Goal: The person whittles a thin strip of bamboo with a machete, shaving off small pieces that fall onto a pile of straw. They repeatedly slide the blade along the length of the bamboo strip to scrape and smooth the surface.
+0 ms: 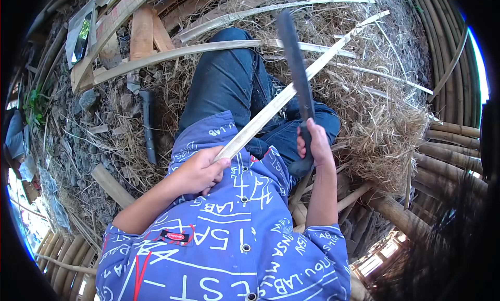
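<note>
A long, pale strip of split bamboo (265,113) runs up and to the right from my left hand (200,169), which is closed round its near end in front of my shirt. My right hand (317,143) grips the dark handle of a machete (292,48). The blade points up and away from me, and it crosses the strip in this view past the strip's middle. My bent legs in dark jeans (216,90) lie beneath the strip.
Bamboo shavings (388,139) are heaped on the right, with more strips (281,8) on the ground beyond my knees. A dark sheath (149,126) lies to my left. Wooden boards (141,35) are at upper left. Bamboo poles (453,155) line the right side.
</note>
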The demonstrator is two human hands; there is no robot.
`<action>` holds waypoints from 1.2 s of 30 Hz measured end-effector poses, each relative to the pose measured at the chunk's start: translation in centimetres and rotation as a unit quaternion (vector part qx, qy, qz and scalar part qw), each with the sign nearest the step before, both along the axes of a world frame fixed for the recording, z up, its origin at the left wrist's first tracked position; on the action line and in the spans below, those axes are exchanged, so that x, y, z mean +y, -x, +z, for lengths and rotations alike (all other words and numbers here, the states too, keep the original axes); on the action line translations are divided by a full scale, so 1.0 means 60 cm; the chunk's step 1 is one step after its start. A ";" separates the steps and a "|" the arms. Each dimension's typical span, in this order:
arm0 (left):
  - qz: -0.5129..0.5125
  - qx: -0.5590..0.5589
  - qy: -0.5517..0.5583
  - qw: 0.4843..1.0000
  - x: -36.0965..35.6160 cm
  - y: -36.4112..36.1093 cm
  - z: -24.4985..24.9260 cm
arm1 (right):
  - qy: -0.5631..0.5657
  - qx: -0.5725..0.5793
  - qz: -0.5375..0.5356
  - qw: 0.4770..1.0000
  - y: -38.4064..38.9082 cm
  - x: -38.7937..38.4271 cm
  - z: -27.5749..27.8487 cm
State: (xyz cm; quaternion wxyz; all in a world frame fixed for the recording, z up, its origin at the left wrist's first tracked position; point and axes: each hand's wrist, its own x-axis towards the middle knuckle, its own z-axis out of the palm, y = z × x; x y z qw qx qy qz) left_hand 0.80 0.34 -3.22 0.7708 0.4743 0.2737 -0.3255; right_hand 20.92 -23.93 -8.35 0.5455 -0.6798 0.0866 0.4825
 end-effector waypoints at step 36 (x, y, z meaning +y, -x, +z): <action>0.007 0.026 0.024 0.999 -0.001 0.000 0.000 | -0.093 0.063 -0.015 0.994 0.045 0.020 -0.022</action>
